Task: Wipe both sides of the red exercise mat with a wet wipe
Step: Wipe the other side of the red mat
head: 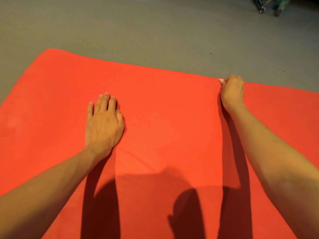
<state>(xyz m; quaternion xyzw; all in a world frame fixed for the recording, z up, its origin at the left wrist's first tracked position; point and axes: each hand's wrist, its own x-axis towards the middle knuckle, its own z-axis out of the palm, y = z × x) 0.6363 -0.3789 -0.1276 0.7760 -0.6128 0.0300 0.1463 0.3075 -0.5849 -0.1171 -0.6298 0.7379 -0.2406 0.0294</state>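
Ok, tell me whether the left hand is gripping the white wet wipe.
No, the left hand lies flat on the red exercise mat; the right hand grips the white wet wipe.

Exercise mat [164,109] plain red-orange; floor [138,28] grey; wet wipe [221,80] white.

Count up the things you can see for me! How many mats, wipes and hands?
Red mat: 1
White wipe: 1, only a bit showing
Hands: 2, left hand flat on the mat, right hand gripping the wipe at the mat's far edge
Total: 4
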